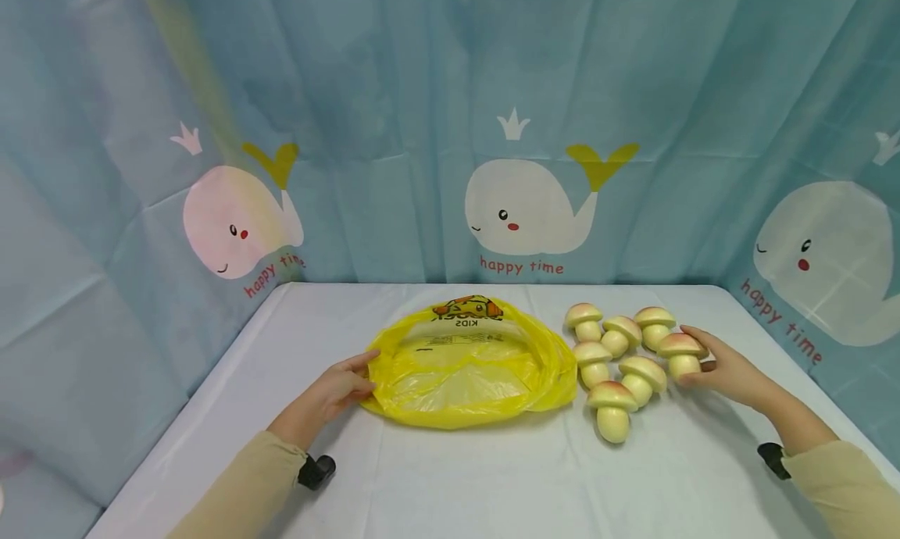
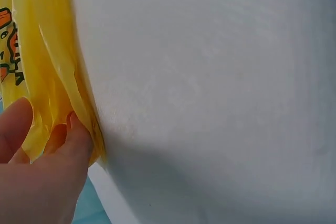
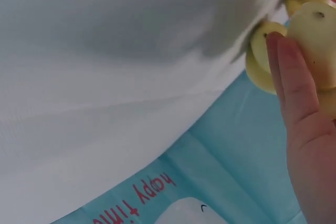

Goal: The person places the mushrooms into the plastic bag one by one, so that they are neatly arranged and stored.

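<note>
A yellow plastic bag [image 1: 457, 418] with a cartoon duck print lies spread on the table, its mouth gaping toward me. My left hand [image 1: 336, 387] holds the bag's left edge between thumb and fingers; the left wrist view shows the fingertips against the crumpled yellow plastic [image 2: 52, 66]. At the right, my right hand [image 1: 727, 371] grips a toy mushroom [image 1: 680, 348] that has a pinkish cap and pale stem. Its thumb is at the stem, another finger at the cap. In the right wrist view, fingers lie along the pale mushroom [image 3: 320, 40].
Several more toy mushrooms [image 1: 613, 406] stand clustered between the bag and my right hand, some touching. A white cloth covers the table [image 1: 478, 484]. Behind and beside it hangs a blue curtain [image 1: 394, 211] printed with whales. Black straps [image 1: 316, 471] circle both wrists.
</note>
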A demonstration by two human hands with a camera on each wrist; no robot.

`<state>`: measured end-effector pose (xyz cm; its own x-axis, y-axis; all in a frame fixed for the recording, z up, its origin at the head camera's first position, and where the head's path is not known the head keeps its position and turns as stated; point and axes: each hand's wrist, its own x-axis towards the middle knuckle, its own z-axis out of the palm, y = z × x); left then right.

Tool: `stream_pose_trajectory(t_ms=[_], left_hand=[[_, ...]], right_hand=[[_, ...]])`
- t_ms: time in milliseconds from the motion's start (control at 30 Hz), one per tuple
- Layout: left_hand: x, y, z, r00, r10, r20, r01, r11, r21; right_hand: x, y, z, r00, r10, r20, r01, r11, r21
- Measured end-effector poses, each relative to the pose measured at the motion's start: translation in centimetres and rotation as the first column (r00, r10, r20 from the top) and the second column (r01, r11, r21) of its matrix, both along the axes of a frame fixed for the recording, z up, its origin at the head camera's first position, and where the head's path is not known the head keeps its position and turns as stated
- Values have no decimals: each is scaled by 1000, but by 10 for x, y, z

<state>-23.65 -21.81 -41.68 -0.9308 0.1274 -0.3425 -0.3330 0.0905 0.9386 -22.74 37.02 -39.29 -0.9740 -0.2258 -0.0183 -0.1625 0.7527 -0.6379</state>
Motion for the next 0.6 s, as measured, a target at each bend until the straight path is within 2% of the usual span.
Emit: stream_pose_trajectory(t_ms=[167, 333, 500, 600], left_hand=[[-1, 2, -2, 999, 45, 13, -45, 999, 12], [-1, 3, -3, 999, 38, 12, -38, 999, 33], [-2, 5, -3, 999, 46, 9, -46, 997, 61], [-2, 5, -4, 998, 66, 15, -67, 996, 57]], right_hand=[[4, 0, 10, 1000, 10, -4, -10, 999, -51], [6, -2, 17, 1000, -19, 24, 23, 981, -193], [6, -4, 21, 993, -24, 117, 69, 915, -397], [6, -6, 24, 989, -20, 144, 87, 876, -475]])
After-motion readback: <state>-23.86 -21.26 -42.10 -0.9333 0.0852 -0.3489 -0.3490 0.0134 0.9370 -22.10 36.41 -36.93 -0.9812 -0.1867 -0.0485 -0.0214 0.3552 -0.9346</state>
